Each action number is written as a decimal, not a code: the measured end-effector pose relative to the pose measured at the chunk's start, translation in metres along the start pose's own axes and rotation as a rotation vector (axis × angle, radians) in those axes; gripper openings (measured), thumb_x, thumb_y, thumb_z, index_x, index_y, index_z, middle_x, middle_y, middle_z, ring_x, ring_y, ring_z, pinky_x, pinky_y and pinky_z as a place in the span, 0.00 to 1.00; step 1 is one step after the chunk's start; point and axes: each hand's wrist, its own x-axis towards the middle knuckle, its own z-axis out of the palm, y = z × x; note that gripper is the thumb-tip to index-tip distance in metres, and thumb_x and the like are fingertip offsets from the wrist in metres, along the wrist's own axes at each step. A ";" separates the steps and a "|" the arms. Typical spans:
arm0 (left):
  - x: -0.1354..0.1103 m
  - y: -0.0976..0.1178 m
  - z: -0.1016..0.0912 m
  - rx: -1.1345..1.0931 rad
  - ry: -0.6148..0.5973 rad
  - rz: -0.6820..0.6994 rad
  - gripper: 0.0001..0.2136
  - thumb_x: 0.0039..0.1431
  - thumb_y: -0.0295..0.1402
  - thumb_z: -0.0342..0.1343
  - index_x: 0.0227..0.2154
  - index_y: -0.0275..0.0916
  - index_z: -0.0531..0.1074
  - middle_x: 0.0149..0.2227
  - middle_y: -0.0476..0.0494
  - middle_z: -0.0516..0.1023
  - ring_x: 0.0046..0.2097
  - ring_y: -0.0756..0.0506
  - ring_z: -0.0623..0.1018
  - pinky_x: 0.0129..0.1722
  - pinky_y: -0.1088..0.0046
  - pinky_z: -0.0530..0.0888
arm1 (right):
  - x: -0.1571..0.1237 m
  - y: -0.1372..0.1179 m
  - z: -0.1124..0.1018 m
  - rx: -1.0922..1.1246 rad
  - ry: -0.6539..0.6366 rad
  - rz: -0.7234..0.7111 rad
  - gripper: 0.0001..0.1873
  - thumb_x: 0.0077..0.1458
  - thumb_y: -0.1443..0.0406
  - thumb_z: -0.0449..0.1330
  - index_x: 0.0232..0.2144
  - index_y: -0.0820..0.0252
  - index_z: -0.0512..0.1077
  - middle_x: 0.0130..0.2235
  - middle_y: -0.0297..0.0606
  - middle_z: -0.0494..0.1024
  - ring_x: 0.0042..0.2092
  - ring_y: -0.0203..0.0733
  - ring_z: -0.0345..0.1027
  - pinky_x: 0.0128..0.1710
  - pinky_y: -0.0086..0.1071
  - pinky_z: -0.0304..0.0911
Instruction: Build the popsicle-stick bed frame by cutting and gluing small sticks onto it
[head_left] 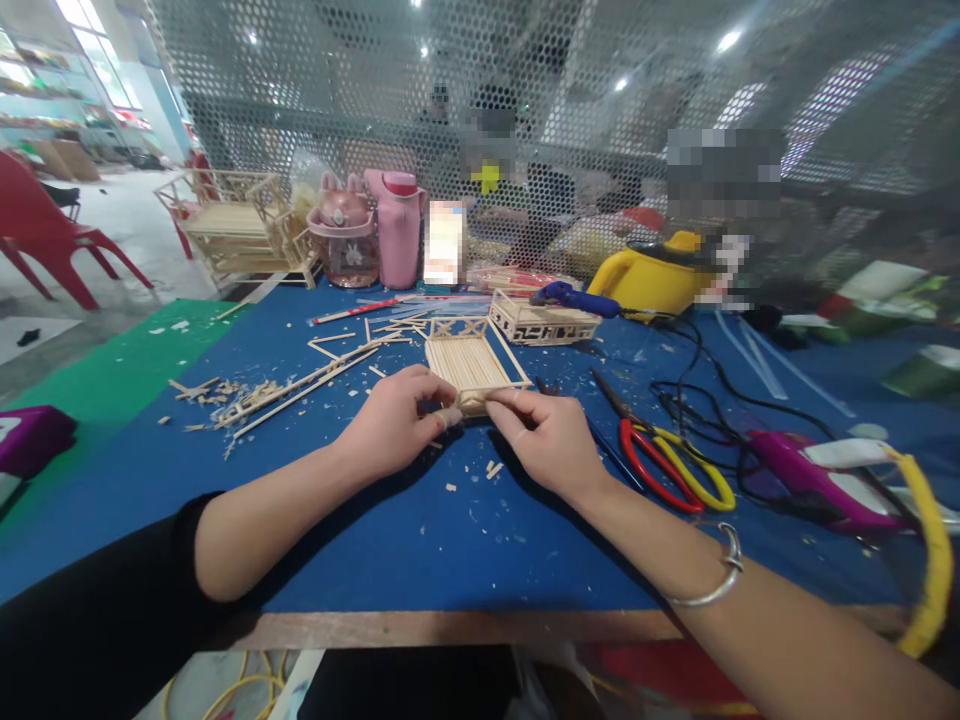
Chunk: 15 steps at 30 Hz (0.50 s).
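Note:
A small model made of thin wooden sticks (469, 360), with a slatted bed and a crossed-stick rail at its far end, lies on the blue table in front of me. My left hand (405, 415) pinches its near left corner between thumb and fingers. At the near right corner, my right hand (547, 435) closes its thumb and forefinger on the same front edge. The fingertips hide part of that edge, and any tiny piece between them cannot be made out. Small stick offcuts (493, 470) lie just in front of the model.
Stick scraps (232, 395) litter the left. Red-and-yellow-handled scissors (660, 465), a purple tool (825, 485) and black cords lie right. Behind are a second stick model (544, 322), a blue glue gun (574, 297), a phone (444, 243), a pink bottle (399, 230) and a yellow container (652, 280).

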 end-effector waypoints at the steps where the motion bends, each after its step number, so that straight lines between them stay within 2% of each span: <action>1: 0.000 0.000 0.000 -0.001 -0.001 0.002 0.02 0.53 0.28 0.57 0.30 0.38 0.74 0.33 0.48 0.72 0.33 0.51 0.73 0.33 0.74 0.72 | -0.001 0.001 -0.002 -0.010 0.006 0.008 0.14 0.53 0.67 0.56 0.39 0.61 0.78 0.38 0.37 0.82 0.40 0.42 0.76 0.42 0.31 0.68; 5: 0.000 -0.001 0.001 -0.007 0.005 0.006 0.02 0.53 0.28 0.57 0.30 0.38 0.73 0.34 0.48 0.72 0.33 0.51 0.73 0.34 0.74 0.72 | -0.005 0.005 -0.007 -0.076 0.048 0.020 0.16 0.50 0.70 0.54 0.39 0.63 0.78 0.35 0.39 0.82 0.36 0.42 0.76 0.37 0.32 0.69; 10: 0.000 0.001 0.001 -0.014 -0.007 -0.014 0.02 0.53 0.28 0.57 0.30 0.37 0.73 0.33 0.48 0.71 0.32 0.51 0.73 0.33 0.73 0.72 | -0.003 0.005 -0.005 -0.117 0.037 0.019 0.15 0.52 0.66 0.56 0.39 0.62 0.78 0.32 0.38 0.82 0.31 0.39 0.74 0.35 0.30 0.67; 15: 0.000 0.000 0.001 -0.023 -0.001 -0.014 0.03 0.53 0.27 0.57 0.31 0.37 0.74 0.34 0.48 0.72 0.33 0.51 0.73 0.33 0.74 0.73 | 0.000 0.001 -0.002 -0.170 0.014 0.027 0.13 0.51 0.62 0.60 0.38 0.58 0.79 0.19 0.30 0.75 0.22 0.34 0.66 0.26 0.27 0.61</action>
